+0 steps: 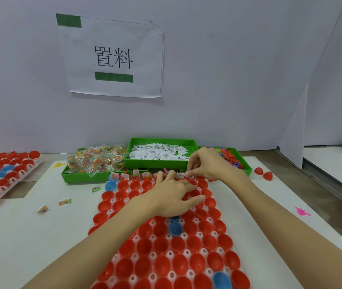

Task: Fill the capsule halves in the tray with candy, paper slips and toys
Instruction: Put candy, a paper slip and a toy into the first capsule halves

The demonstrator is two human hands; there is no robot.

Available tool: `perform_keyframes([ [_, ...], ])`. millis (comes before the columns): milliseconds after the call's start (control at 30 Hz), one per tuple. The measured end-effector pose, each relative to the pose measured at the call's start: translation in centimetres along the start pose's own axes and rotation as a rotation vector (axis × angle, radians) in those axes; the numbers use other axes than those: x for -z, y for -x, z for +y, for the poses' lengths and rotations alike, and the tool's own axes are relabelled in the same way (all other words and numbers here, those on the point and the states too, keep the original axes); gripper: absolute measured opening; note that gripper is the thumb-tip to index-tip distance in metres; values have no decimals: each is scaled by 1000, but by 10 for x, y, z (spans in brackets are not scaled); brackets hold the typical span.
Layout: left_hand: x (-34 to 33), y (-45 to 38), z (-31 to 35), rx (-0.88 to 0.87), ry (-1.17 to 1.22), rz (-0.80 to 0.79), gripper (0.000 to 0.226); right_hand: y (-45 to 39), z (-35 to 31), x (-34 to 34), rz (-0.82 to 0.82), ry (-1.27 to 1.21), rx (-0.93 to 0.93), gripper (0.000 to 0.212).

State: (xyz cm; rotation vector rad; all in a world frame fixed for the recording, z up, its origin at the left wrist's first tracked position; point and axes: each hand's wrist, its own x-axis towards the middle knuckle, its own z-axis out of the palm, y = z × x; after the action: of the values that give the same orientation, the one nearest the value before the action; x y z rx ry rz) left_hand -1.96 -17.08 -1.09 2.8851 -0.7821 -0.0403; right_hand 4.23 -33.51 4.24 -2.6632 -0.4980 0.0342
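My right hand (207, 163) pinches a candy packet (183, 175) over the tray's (133, 278) far row; my left hand (174, 197), fingers straight, steadies nearby capsule halves (161, 265). Risk: a misaligned release drops the packet between cups.

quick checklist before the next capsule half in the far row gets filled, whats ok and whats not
1. Candy stocked in the left green bin: ok.
2. Paper slips stocked in the middle green bin: ok.
3. Toys stocked in the right green bin: ok.
4. Right hand has a grip on a small item over the far row: ok; which item, cannot tell.
5. Left hand rests flat on the capsule tray, steadying it: ok.
6. Loose candy packets lying on the table, outside the tray: not ok.
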Motion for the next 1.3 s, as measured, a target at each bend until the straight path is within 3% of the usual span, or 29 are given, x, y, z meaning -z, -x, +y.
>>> perform_keyframes([
  [100,0,-1,0,2,3,-5,70,5,4,-4,45,-43,-3,21],
  [267,2,-1,1,5,6,-14,71,8,3,-10,94,12,2,16],
  [533,5,0,2,3,0,-14,70,-4,-10,5,-69,72,-160,17],
  [600,5,0,2,6,4,-15,70,-9,-16,6,-90,146,-203,26],
  [667,6,0,2,6,6,-12,70,-12,-24,2,-70,231,-230,37],
  [867,7,1,3,-4,-5,-19,68,-10,-26,1,-55,211,-262,36],
  [1133,9,1,4,-8,-12,-19,68,-2,-24,7,-37,150,-239,19],
  [1300,10,1,4,-9,-14,-30,68,-6,-28,3,-64,195,-244,35],
])
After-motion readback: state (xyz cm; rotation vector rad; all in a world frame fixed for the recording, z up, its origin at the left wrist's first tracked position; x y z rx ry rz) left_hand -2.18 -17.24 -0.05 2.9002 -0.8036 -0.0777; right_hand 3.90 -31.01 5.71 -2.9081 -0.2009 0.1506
